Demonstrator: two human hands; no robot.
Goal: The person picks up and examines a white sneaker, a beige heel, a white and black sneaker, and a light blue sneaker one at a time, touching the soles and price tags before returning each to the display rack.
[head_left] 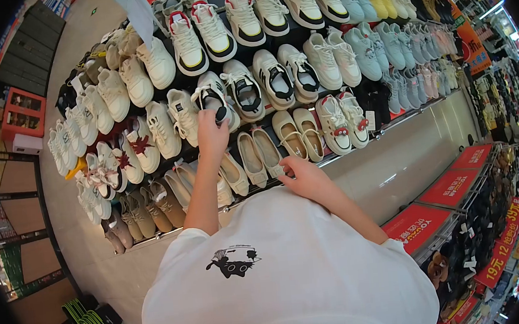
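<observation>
We are reaching with both hands into the sloped shoe rack (pixel 392 122). Our left hand (pixel 212 131) is closing around the heel of a white sneaker with black trim (pixel 212 96) in the middle row, fingers curled over its back edge. That sneaker is lying toe-up the slope, its long axis running away from us toward the rack's far edge, so it is sitting just beyond the left hand and well apart from the right. Our right hand (pixel 302 175) is resting lower, at the near edge of the rack, fingertips pinching what looks like a small tag beside the toe of a beige flat shoe (pixel 268 152); we cannot tell exactly what the fingers are holding. The flat is pointing down toward us, parallel to its neighbours. A row of cream flats (pixel 297 134) is lying between the two hands.
</observation>
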